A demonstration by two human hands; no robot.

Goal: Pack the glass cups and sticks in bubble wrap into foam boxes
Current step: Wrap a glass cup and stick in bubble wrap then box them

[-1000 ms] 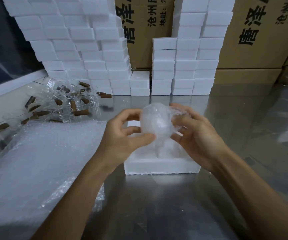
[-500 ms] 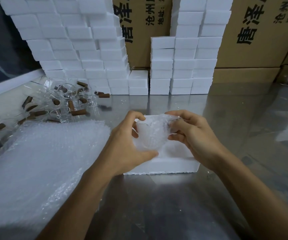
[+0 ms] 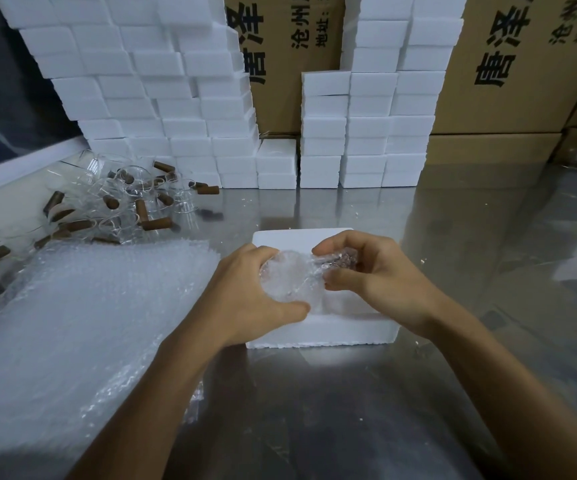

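Bubble-wrapped glass cup (image 3: 292, 282) sits low in the open foam box (image 3: 321, 332) on the steel surface (image 3: 349, 410), both hands curled round it: left hand (image 3: 245, 296) gripping its side, right hand (image 3: 373, 278) pinching the wrap. Bubble wrap sheets (image 3: 82, 323) lie left, loose glass cups and sticks (image 3: 114, 206) beyond.

You're at a packing station in a warehouse or stockroom. Beyond your hands: walls of stacked white foam boxes (image 3: 162, 109), with big printed cardboard cartons (image 3: 509, 71) behind them. Steel worktable (image 3: 315, 410) under your hands. Left of your left hand (image 3: 245, 299): a stack of bubble wrap sheets (image 3: 82, 323), and further out a loose pile of glass cups (image 3: 114, 202) awaiting packing.
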